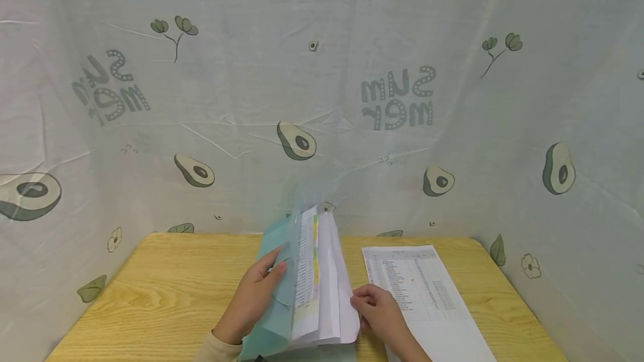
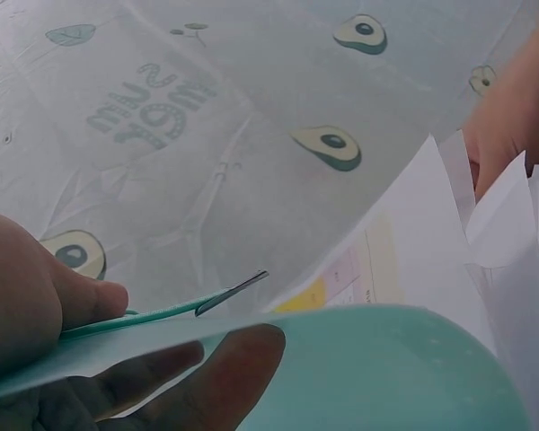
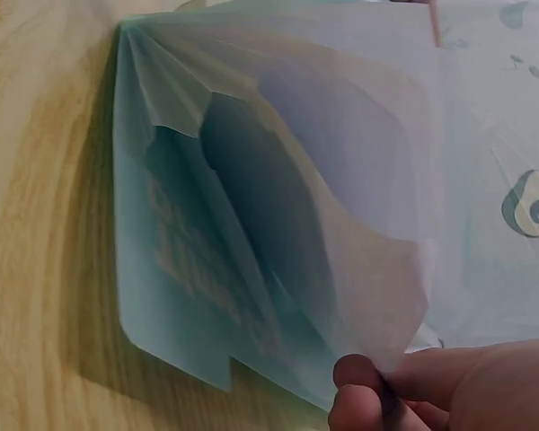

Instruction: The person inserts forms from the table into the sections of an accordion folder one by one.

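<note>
A teal plastic file folder (image 1: 275,317) stands partly open at the table's front, tilted, with several white sheets (image 1: 329,284) fanned out inside. One page (image 1: 305,272) there is printed, with yellow and green strips. My left hand (image 1: 251,298) grips the folder's cover, thumb on one face and fingers on the other. A thin green cord with a metal tip (image 2: 234,292) lies by that thumb in the left wrist view. My right hand (image 1: 382,314) pinches the edge of the outermost whitish sheet (image 3: 382,287) between thumb and fingers, bending its corner.
A printed list on white paper (image 1: 427,295) lies flat on the wooden table (image 1: 176,295), right of the folder and partly under my right forearm. Behind and on both sides hangs a pale curtain (image 1: 332,88) with avocado prints.
</note>
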Available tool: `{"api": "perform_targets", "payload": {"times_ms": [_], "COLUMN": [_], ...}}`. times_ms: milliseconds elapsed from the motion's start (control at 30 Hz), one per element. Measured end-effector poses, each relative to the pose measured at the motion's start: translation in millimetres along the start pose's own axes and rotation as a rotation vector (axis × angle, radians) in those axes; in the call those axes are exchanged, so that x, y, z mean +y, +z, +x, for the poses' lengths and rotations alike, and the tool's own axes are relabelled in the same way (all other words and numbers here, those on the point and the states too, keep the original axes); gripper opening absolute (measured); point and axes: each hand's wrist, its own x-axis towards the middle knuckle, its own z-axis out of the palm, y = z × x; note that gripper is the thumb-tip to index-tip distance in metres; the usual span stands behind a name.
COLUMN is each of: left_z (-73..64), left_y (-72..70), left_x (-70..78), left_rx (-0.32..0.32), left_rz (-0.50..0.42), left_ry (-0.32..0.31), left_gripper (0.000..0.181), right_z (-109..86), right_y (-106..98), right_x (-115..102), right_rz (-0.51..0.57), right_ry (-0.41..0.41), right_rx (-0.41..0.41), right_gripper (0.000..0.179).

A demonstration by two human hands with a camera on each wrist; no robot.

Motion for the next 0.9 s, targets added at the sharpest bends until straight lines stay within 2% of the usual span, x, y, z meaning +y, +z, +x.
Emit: {"api": "perform_targets", "payload": {"times_ms": [267, 467, 667, 900], "left_z": [0.5, -0.4, 0.1, 0.0], "left_y": [0.5, -0.3, -1.0, -1.4], "left_x": [0.6, 0.5, 0.4, 0.6], "left_rx": [0.001, 0.014, 0.028, 0.019], "left_rz": [0.006, 0.008, 0.002, -0.013], "left_ry": [-0.004, -0.005, -0.015, -0.016], "left_gripper": [0.051, 0.051, 0.051, 0.051], "right_z": [-2.1, -2.8, -4.6, -5.9], "right_y": [7.4, -1.2, -10.9, -11.0], "right_x": [2.2, -1.3, -8.5, -9.6], "right_rz": [0.036, -0.012, -0.006, -0.034], "right_ry": [-0.061, -0.028, -0.001, 0.008], "right_rx": [-0.055, -0.089, -0.125, -0.140], "right_gripper": [0.024, 0.023, 0.029, 0.033]}}
